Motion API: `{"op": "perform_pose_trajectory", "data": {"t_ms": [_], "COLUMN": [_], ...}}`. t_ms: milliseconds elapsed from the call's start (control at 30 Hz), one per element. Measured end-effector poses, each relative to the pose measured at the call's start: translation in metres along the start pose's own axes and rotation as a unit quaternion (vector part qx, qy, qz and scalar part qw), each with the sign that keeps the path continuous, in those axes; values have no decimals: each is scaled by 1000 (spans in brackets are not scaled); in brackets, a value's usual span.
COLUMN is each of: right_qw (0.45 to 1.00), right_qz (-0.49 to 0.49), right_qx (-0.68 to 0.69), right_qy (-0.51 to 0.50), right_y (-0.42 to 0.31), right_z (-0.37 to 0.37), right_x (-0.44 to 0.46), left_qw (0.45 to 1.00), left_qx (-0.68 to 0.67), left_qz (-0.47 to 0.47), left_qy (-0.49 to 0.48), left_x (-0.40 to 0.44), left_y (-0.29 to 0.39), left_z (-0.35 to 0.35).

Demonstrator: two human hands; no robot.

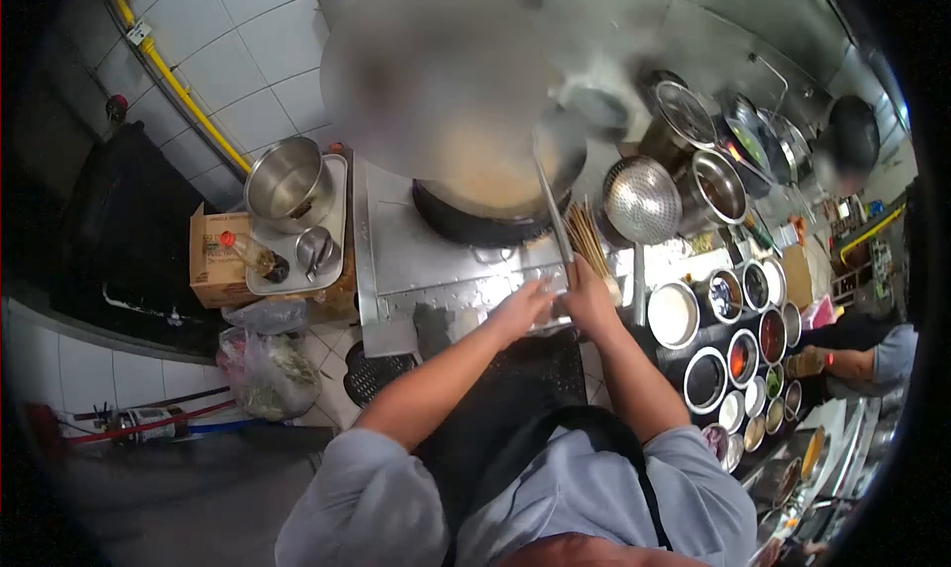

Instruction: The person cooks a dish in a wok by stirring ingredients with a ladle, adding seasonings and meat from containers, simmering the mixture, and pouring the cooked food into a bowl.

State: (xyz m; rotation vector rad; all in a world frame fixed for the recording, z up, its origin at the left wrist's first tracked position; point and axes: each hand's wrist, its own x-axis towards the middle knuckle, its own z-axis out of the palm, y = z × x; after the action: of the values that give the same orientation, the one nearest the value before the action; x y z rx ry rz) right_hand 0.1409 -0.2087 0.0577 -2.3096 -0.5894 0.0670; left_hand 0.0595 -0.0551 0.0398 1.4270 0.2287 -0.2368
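My right hand (591,302) is wrapped round the grip of a long-handled metal wok utensil (551,199). Its shaft runs up and away into a large wok (474,226) on the stove, where a blurred patch and haze hide its head. Pale, light-brown contents (485,183) show inside the wok. Close beside the right hand, my left hand (523,309) hovers over the stove's front edge with fingers loosely apart, and I see nothing in it. A bamboo wok brush (586,238) stands just beyond my right hand.
A perforated strainer (642,201) and metal pots (715,187) stand right of the wok. Several seasoning containers (674,314) fill the right counter. At left, a tray (332,260) holds a steel pot (288,183) and a bottle (254,254). A co-worker's arm (852,364) is at far right.
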Motion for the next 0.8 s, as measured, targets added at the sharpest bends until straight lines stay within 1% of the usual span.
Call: {"op": "perform_pose_trajectory", "data": {"t_ms": [33, 67, 100, 133, 167, 200, 233, 267, 300, 333, 367, 400, 433, 467, 500, 533, 567, 600, 633, 667, 700, 733, 767, 800], "right_qw": [1000, 996, 984, 983, 981, 977, 983, 982, 972, 927, 857, 857, 777, 676, 607, 603, 624, 643, 716, 797, 829, 858, 855, 908], "right_qz": [-5, 18, 42, 46, 81, 116, 79, 82, 170, 255, 302, 307, 326, 336, 348, 350, 336, 319, 277, 252, 237, 222, 224, 164], "right_qx": [-4, -84, -165, -171, -167, -162, -148, -154, -4, 147, 327, 324, 471, 604, 666, 664, 650, 638, 575, 460, 403, 342, 341, 254], "right_qy": [-3, -23, -41, -43, -62, -80, -75, -76, -159, -234, -260, -259, -260, -255, -259, -271, -275, -280, -283, -301, -308, -312, -320, -290], "right_y": [-3, -9, -14, -22, -30, -35, -26, -37, -57, -66, -53, -51, -51, -49, -38, -37, -41, -42, -35, -38, -25, -9, 6, 21], "right_z": [-1, -6, -12, -13, -13, -12, -5, -11, -22, -28, -21, -24, -28, -32, -36, -45, -57, -66, -72, -85, -90, -95, -100, -103], "right_x": [6, 10, 15, 23, 30, 36, 40, 47, 56, 61, 62, 63, 65, 68, 74, 77, 78, 80, 77, 80, 81, 80, 80, 81], "left_qw": [1000, 999, 999, 997, 992, 993, 993, 988, 977, 970, 961, 966, 954, 933, 950, 883, 852, 859, 873, 883, 880, 814, 800, 797], "left_qx": [9, 16, -15, -46, -99, -97, -67, -25, 18, 49, 82, -104, -197, -289, -18, 229, 283, 261, 212, 127, 59, -127, -104, -107], "left_qz": [5, 8, -26, -64, -69, -66, -93, -132, -173, -183, -193, -144, -116, -88, -183, -308, -337, -315, -276, -249, -237, -333, -369, -373], "left_qy": [-21, -43, -32, -25, -27, -4, 33, 79, 124, 151, 178, 188, 193, 194, 253, 269, 283, 309, 342, 377, 408, 459, 461, 463], "left_x": [-13, -30, -49, -72, -89, -120, -145, -170, -193, -208, -225, -250, -255, -256, -262, -266, -274, -282, -293, -300, -302, -298, -294, -292], "left_y": [-12, -27, -40, -57, -97, -93, -92, -86, -88, -107, -135, -201, -223, -229, -234, -224, -238, -254, -271, -284, -294, -289, -293, -295], "left_z": [-17, -35, -52, -70, -89, -101, -109, -113, -117, -123, -132, -151, -154, -153, -151, -145, -144, -140, -139, -135, -125, -111, -101, -88]}}
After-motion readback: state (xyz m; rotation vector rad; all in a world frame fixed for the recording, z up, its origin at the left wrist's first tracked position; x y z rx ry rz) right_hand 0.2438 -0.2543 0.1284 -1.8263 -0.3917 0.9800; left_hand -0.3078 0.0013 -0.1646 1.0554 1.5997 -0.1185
